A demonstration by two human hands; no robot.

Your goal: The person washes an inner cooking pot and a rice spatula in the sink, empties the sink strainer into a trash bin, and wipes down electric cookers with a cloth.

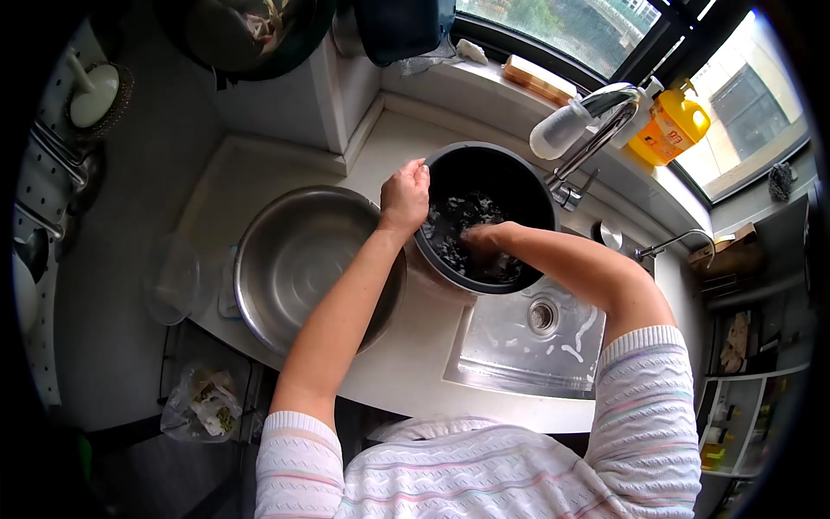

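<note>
A dark round pot (529, 186) stands at the back left of the sink, its inside black with water and white bits or foam in the bottom. My left hand (405, 198) is closed on the pot's left rim, fingers curled over the edge. Inside the pot, my right hand (486, 241) reaches down into the water; its fingers are hidden below the surface. A wide steel basin (303, 259) rests on the counter to the left of the pot, beneath my left forearm, and only bare metal shows in it.
Right of the pot rises the faucet (596, 143), above the steel sink (519, 346). A yellow bottle (670, 128) stands on the window sill. Farther left are a clear plastic container (173, 281) and a bag of scraps (207, 406). A small curved tap (674, 245) is at the right.
</note>
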